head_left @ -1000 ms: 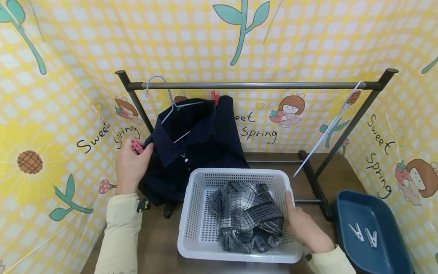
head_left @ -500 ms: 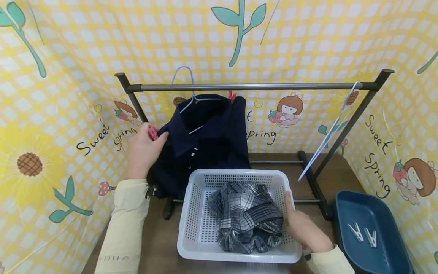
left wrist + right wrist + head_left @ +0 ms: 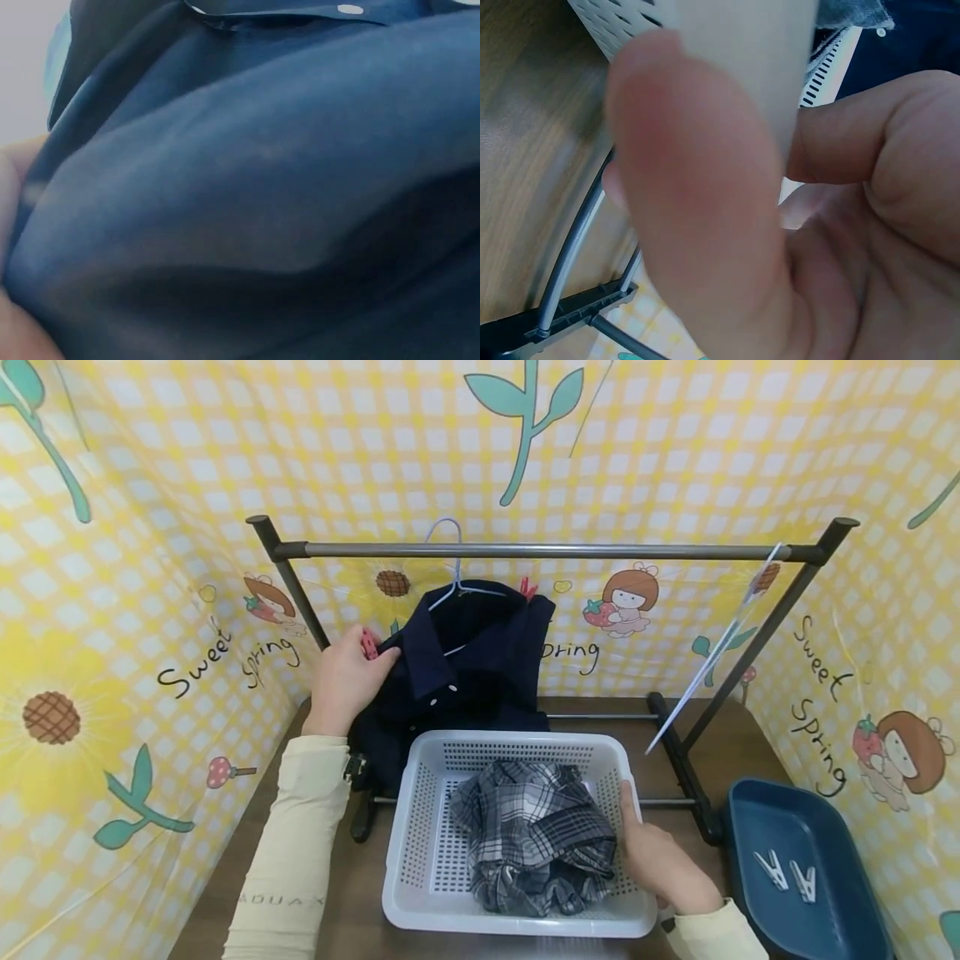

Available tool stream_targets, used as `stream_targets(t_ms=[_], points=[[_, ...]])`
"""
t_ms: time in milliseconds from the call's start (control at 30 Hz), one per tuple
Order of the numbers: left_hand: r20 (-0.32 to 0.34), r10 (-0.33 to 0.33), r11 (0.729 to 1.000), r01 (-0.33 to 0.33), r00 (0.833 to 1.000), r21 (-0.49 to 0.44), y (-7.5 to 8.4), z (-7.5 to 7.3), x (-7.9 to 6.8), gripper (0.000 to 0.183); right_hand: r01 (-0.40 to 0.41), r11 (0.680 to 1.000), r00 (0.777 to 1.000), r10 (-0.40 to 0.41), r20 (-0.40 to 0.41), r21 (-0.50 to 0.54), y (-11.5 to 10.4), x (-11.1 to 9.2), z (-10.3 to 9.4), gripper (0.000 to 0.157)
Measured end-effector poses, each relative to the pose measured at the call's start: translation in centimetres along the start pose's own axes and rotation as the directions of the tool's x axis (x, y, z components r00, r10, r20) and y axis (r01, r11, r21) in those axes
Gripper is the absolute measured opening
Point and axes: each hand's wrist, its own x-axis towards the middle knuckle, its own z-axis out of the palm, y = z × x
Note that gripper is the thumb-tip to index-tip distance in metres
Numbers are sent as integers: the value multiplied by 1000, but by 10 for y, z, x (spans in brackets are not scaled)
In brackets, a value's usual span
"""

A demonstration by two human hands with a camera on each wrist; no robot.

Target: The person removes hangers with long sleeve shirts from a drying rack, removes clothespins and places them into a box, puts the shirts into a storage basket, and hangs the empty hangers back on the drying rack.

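A dark navy collared shirt (image 3: 480,668) hangs on a thin pale hanger (image 3: 457,572), its hook over the rack's top rail. My left hand (image 3: 347,683) pinches the shirt's shoulder at the left, right at a red clothespin (image 3: 368,643). Another red clothespin (image 3: 528,587) sits on the opposite shoulder. Dark cloth (image 3: 247,165) fills most of the left wrist view, with fingers at its left edge. My right hand (image 3: 663,864) grips the right rim of a white perforated basket (image 3: 400,860). Inside it lies a crumpled grey plaid garment (image 3: 536,835).
A dark metal clothes rack (image 3: 630,552) stands behind the basket on the brown wooden table (image 3: 360,893). Another pale hanger (image 3: 712,664) hangs at its right end. To the right is a blue tray (image 3: 806,806) with two white clothespins (image 3: 787,877). Yellow checked cloth surrounds the area.
My left hand has moved right, taking the navy shirt and its hanger along the rail towards the middle. My right hand stays on the basket, which barely shifts in view.
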Motion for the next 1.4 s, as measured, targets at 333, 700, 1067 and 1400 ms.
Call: stream_targets(t_ms=[333,700,1067,1400], points=[[45,90,996,-90,995,-17,-28,8,-19,37,-17,1000,1000,17,-4,-16,2,1,2,82],[-140,255,930,-282,957,-237,-35,-11,-40,28,33,999,999,-33,-14,-34,1,-1,3,82],[-333,356,654,-487,873,-578,-13,-50,-54,33,20,999,1000,-20,-22,-28,0,-1,3,88],[-122,312,755,-324,942,-570,-29,-34,-58,47,14,999,1000,-15,-26,-49,-2,-3,-2,87]])
